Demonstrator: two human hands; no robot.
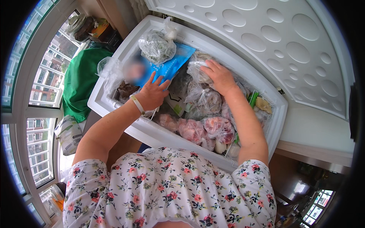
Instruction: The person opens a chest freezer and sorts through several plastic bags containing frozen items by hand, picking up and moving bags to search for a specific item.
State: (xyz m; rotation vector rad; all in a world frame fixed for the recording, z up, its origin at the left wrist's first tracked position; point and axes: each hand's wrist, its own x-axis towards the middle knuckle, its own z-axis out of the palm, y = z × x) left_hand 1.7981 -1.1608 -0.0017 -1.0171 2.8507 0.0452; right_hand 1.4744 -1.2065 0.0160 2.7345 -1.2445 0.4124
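Observation:
Before me stands a white chest freezer [98,104] packed with bagged food. My left hand [153,92] lies with fingers spread at the lower edge of a blue plastic bag [174,63] that bears writing. On top of that bag rests a clear bag of something greenish [158,47]. My right hand [219,75] touches a clear bag of pale food [197,68]; whether it grips the bag cannot be told. Below it sits a knotted clear bag [206,99] of greyish-brown food. Bags of reddish frozen meat [218,129] line the near side.
The dimpled freezer lid [273,37] is raised at the back right. A wire basket [263,95] at the right end holds green and yellowish items. A green cloth [82,82] hangs beside the windows, with a lidded glass jar [78,27] behind it. Loose clear plastic [109,74] drapes over the left rim.

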